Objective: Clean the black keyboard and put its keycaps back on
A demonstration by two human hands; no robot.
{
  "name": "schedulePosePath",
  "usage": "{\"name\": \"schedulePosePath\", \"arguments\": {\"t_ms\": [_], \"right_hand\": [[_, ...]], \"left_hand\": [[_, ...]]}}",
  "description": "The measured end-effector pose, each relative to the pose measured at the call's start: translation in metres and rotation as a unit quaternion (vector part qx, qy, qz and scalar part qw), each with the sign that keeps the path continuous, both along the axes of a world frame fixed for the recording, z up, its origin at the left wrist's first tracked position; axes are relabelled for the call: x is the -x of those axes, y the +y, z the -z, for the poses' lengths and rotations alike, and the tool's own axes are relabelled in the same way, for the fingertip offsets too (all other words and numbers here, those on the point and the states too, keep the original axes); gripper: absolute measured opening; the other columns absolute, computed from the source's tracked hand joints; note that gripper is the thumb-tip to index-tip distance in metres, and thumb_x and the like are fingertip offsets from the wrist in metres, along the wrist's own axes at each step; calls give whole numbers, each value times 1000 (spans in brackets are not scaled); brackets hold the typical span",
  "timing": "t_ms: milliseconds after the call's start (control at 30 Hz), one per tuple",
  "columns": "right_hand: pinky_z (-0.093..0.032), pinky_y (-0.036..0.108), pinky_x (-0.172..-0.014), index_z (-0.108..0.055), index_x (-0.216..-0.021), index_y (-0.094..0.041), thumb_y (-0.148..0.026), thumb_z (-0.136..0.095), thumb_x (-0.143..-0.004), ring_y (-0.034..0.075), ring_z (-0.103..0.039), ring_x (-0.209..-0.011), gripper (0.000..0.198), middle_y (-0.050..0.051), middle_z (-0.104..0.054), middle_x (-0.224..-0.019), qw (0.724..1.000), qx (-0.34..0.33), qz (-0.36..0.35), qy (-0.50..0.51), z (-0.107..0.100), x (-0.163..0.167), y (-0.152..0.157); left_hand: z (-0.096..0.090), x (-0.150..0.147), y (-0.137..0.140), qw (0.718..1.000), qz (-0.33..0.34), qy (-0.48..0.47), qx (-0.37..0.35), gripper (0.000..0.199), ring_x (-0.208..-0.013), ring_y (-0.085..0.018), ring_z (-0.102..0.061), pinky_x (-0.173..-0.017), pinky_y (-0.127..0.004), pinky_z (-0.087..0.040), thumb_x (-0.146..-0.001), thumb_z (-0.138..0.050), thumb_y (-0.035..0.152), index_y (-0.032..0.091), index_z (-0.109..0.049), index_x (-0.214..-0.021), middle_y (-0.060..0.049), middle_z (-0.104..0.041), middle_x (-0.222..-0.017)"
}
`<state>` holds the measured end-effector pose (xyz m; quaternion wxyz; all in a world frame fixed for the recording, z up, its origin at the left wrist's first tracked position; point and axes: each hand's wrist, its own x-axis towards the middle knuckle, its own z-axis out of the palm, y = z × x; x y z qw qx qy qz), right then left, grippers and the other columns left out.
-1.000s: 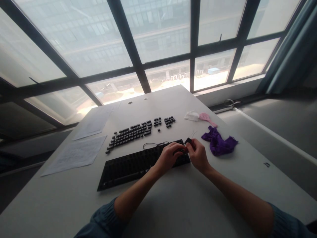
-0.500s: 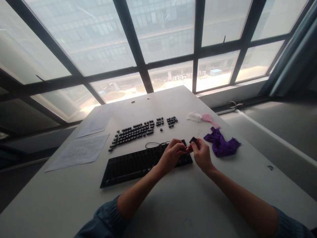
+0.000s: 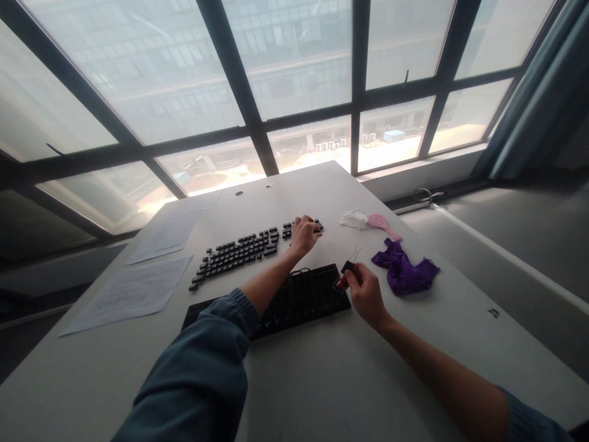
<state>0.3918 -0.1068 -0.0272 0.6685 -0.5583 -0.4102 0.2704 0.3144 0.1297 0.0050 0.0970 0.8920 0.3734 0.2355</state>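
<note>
My left hand (image 3: 304, 236) reaches over the right-hand group of loose black keycaps, its fingers curled down around a dark keycap (image 3: 316, 230) that is partly hidden. In my right hand (image 3: 365, 291) is a keycap puller (image 3: 348, 266) with a black handle, closed between thumb and fingers; its thin wire loops point up and away. That hand hovers at the right end of a black keyboard (image 3: 317, 294), which my left forearm partly covers. Several rows of loose keycaps (image 3: 239, 255) lie behind the keyboard, laid out in keyboard order.
To the right lie a purple cloth (image 3: 407, 270), a pink round-headed brush (image 3: 378, 222) and a crumpled white tissue (image 3: 353, 218). Printed paper sheets (image 3: 129, 294) rest on the left of the white table (image 3: 294, 393). Large windows stand behind the table's far edge.
My left hand has left the puller and moved forward to the right-hand keycap group. My right hand stays near the keyboard's right end with the puller. The view has shifted slightly.
</note>
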Motion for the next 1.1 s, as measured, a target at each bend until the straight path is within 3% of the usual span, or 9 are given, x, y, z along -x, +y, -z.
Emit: {"name": "schedulePosePath", "arguments": {"t_ms": [233,467,567,667,767,867,967,1100], "right_hand": [[-55,32,-64,-57,-86,-19,-43,-57,-95,20,-69,-66,25,5,-69,-71,1000,5,-3,10,-2,0,0],[-55,32,-68,-57,-83,-19,-35,-57,-93,20,-68,-68,19,4,-68,-71,999,-13,32,2,-7,-9,0],[-55,33,-68,-55,-84,-19,-31,-56,-91,20,-68,-68,13,3,-68,-70,999,-1,39,-1,-9,-16,0],[-54,31,-63,-52,-84,-20,-23,-57,-83,19,-67,-64,5,1,-66,-70,1000,18,20,-12,-7,-22,1],[-50,28,-57,-49,-79,-21,-15,-54,-74,16,-62,-59,8,0,-62,-69,998,27,11,-49,3,-25,4],[-44,26,-53,-47,-74,-22,-15,-49,-71,15,-54,-55,8,-2,-56,-62,994,43,6,-100,15,-26,5],[-44,27,-56,-51,-81,-21,-17,-49,-71,16,-54,-57,10,-1,-57,-65,987,70,25,-141,21,-22,1],[-45,29,-63,-57,-87,-19,-32,-55,-81,18,-59,-63,14,2,-63,-70,958,152,47,-239,18,-14,-9]], "left_hand": [[19,-3,11,999,-25,35,16,9,-117,-33,-44,-100,-45,-37,-79,-78,25,21,-78,-88,-10,-58,-118],[-3,9,-4,1000,-20,-3,-10,26,-114,-29,-47,-105,-41,-37,-86,-73,31,22,-74,-111,-10,-58,-117],[-18,27,-33,999,27,-30,-11,20,-108,-26,-52,-102,-39,-40,-92,-64,28,21,-73,-108,-9,-63,-110],[-24,53,-78,994,107,-19,16,15,-97,-22,-58,-94,-36,-45,-95,-58,24,19,-73,-97,-7,-67,-99],[-19,80,-132,987,160,-2,23,18,-92,-21,-58,-85,-34,-47,-97,-55,25,21,-72,-93,-6,-67,-94],[-4,102,-175,982,188,17,13,17,-97,-22,-57,-88,-35,-47,-97,-56,24,22,-71,-102,-6,-68,-104],[11,112,-198,982,183,40,-15,23,-107,-24,-54,-91,-38,-46,-95,-59,24,23,-67,-116,-7,-65,-116],[20,115,-204,982,174,63,-45,33,-109,-25,-52,-87,-38,-46,-97,-56,26,27,-59,-129,-7,-61,-121]]}}
